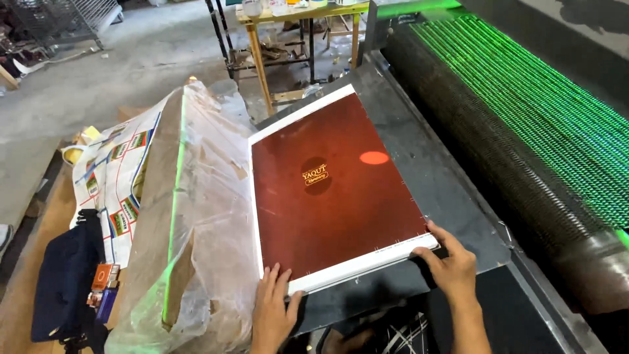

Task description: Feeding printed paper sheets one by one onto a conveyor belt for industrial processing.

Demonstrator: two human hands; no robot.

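A large dark red printed sheet with white margins and a small gold oval mark in its middle lies flat on a grey metal feed table. My left hand presses on the sheet's near left corner, fingers spread over the white edge. At the near right corner, my right hand grips the white margin, thumb on top. A bright orange light spot falls on the sheet's upper right part.
A mesh conveyor belt lit green runs along the right. A plastic-wrapped stack stands at the left, with printed sheets and a dark bag beyond it. A wooden table stands on the concrete floor behind.
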